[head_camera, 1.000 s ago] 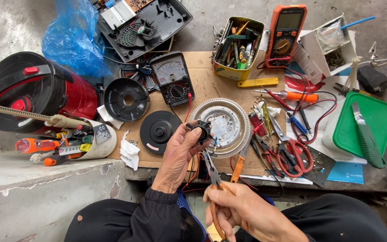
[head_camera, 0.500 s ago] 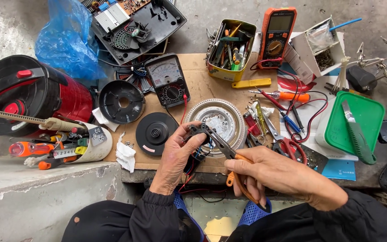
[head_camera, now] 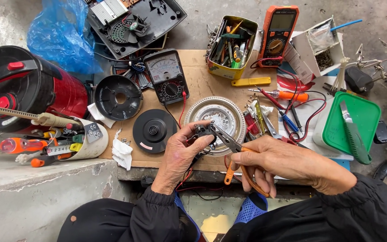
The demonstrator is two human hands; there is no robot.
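The left hand (head_camera: 180,152) is pinching a small black part (head_camera: 202,133) in closed fingers, just above the round metal plate (head_camera: 222,117) on the table (head_camera: 202,80). The right hand (head_camera: 287,163) is squeezing orange-handled pliers (head_camera: 229,145), whose tips are biting the part. Likely risk: the pliers slipping off and nipping the left fingertips.

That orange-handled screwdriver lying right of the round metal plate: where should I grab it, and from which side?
Probably by the orange handle, coming down from above. The screwdriver lies flat with its handle pointing right and its thin shaft toward the round metal plate. Red and black test leads loop close around the handle end, so a top-down pinch across the handle seems least likely to snag them.
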